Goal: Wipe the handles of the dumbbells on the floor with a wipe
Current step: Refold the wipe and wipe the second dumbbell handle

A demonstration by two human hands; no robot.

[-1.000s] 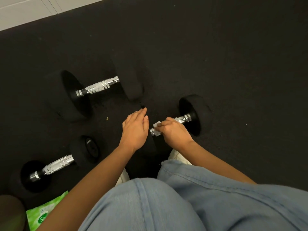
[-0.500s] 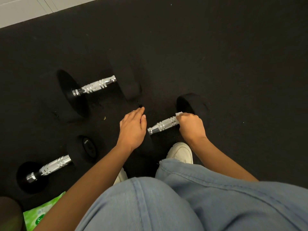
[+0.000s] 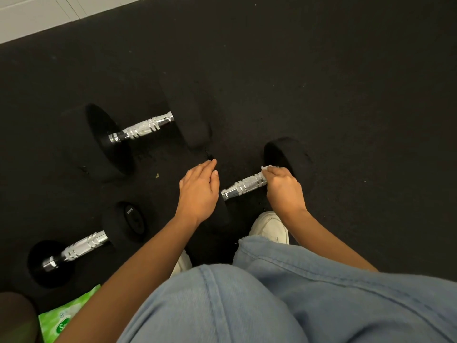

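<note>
Black rubber floor (image 3: 321,95) throughout; green wipe packet (image 3: 64,315) at near left edge. Dumbbell (image 3: 243,186) lies just beyond a white shoe (image 3: 270,226), long axis near-left to far-right. Left hand (image 3: 199,191), fingers straight and together, rests on its near head; right hand (image 3: 284,189) curls round the handle's far end, gripping a white wipe (image 3: 268,167). Pale tile (image 3: 29,18) far left.

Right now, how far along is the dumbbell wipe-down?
Done: cannot tell.
In hand: right hand grips the wipe round the far end of the nearest dumbbell handle; left hand rests on its near head.
Left: possibly the big dumbbell and small dumbbell, neither touched.
</note>
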